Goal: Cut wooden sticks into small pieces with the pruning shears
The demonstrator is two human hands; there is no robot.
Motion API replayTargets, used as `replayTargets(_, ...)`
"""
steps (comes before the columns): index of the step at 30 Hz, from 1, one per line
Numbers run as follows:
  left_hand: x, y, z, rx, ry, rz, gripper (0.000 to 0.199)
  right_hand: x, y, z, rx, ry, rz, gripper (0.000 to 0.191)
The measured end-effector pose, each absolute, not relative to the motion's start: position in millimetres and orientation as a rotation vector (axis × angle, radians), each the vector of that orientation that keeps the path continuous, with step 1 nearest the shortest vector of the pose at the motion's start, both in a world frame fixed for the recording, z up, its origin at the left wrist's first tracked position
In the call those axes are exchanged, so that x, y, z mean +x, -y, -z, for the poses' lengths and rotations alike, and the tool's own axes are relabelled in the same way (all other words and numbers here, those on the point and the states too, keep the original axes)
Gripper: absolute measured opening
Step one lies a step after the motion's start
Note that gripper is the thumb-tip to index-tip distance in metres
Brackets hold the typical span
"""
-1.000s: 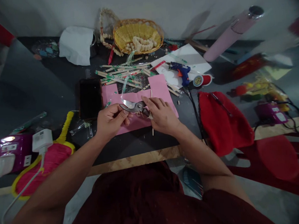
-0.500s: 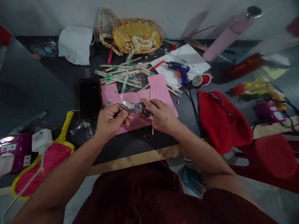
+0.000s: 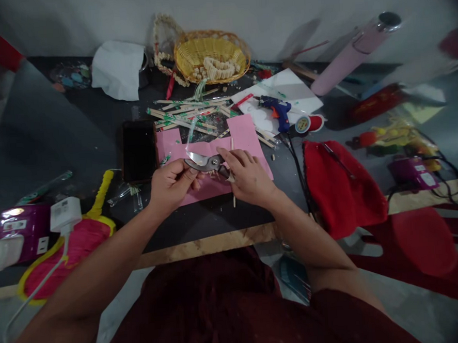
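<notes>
My right hand [image 3: 248,178] is closed round the handles of small pruning shears [image 3: 205,162], whose blades point left. Beside the blade tips my left hand [image 3: 171,188] is pinched closed; what its fingers hold is too small to make out. Both hands are over pink paper [image 3: 248,134] on the dark table. A thin pale stick [image 3: 234,199] lies upright in view by my right hand, partly hidden by it. Behind the paper is a loose pile of wooden chopsticks [image 3: 186,112] with green-printed wrappers.
A phone [image 3: 139,151] lies left of the paper. At the back stands a yellow basket [image 3: 210,51]. A blue glue gun [image 3: 279,111], a red thread spool [image 3: 309,123], a red cloth [image 3: 339,190] and a pink bottle [image 3: 354,55] are at the right.
The shears' blades look slightly wider apart than before. Both hands keep nearly the same place, and the whole view has shifted a little.
</notes>
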State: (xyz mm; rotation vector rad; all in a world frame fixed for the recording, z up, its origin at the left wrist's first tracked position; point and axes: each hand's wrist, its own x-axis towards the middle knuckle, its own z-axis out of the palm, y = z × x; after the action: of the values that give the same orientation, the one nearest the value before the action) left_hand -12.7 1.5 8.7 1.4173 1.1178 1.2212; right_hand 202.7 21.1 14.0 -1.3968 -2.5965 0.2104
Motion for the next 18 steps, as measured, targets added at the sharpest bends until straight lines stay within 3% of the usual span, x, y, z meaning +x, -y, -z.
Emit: replayTargets(18,-12.4,2.2,-11.3,1.251,-1.045,-1.167,0.028,203.4,-19.7,-7.7,-1.298,2.559,-0.33,0.062)
